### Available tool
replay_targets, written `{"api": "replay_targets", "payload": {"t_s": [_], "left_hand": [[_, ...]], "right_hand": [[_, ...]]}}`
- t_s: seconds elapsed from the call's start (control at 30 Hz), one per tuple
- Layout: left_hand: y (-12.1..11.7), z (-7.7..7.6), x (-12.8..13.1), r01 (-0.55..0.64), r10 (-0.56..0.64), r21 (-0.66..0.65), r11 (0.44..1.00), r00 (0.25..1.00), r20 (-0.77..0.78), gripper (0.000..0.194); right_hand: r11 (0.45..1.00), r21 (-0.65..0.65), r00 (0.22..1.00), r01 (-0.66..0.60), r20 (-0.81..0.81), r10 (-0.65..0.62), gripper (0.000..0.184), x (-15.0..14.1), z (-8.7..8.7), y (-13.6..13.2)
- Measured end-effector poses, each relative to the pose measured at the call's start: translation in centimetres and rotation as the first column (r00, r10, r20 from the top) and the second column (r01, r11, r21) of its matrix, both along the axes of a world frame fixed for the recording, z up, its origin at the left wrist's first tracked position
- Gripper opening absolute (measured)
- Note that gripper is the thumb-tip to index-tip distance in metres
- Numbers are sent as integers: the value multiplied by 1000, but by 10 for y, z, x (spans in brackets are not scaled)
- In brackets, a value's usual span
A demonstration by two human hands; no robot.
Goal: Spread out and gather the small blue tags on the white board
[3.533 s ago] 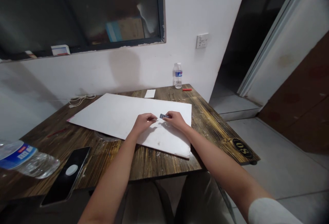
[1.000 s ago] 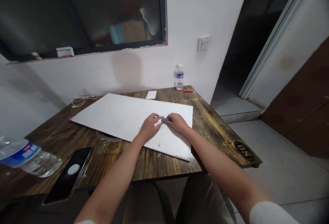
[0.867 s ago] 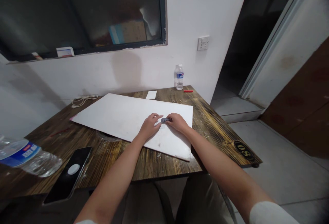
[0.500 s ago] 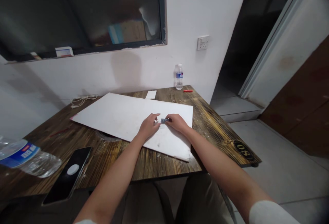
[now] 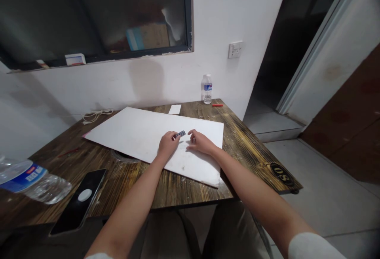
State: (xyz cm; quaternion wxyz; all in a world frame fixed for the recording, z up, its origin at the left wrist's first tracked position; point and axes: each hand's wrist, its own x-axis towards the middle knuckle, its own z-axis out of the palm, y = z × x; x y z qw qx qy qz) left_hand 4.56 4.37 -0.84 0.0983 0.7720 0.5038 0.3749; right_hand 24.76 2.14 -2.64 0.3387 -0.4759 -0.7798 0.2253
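Note:
Over the white board, my left hand pinches a small dark grey-blue strip with light markings. One end of it points toward my right hand. What the strip is exactly is too small to tell. My right hand is just to its right, thumb and fingers apart, with nothing between them. A faint thin outline, perhaps a small flat pale piece, shows on the board below the hands.
The board lies on a dark wooden table. A phone and a large water bottle are at the left. A small bottle, a red pen-like stick, a white card and a cable lie along the back.
The small dark strip has passed from my right hand to my left hand and moved slightly left. My right hand has let go and its fingers have spread.

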Motion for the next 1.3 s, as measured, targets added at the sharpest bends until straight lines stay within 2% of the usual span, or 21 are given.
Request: {"api": "replay_targets", "payload": {"t_s": [0.1,0.17,0.37,0.67,0.83,0.93,1.07,1.3], "left_hand": [[1,-1,-1,-57,57,5,998,998,28,14],[1,-1,-2,-67,67,3,998,997,31,15],[0,1,-1,-78,79,-24,997,997,27,15],[-1,3,-1,-82,85,-60,995,996,39,14],[-1,2,-1,-71,75,-71,995,996,53,13],[0,1,-2,-69,74,-81,994,996,59,14],[0,0,-2,-71,78,-104,992,995,62,16],[-3,2,0,-90,98,-130,987,994,56,17]], "right_hand": [[994,84,988,-69,144,56,38,-1,2,-1],[989,118,980,-90,185,67,25,-1,3,-1],[974,204,965,-97,261,41,13,-1,4,-2],[948,270,933,-167,354,64,17,1,14,-8],[948,234,934,-217,332,132,39,-1,14,-10],[957,197,920,-215,369,131,38,-4,12,-11],[948,230,897,-221,430,105,38,-9,10,-12],[947,249,840,-204,541,39,35,-16,17,-19]]}}
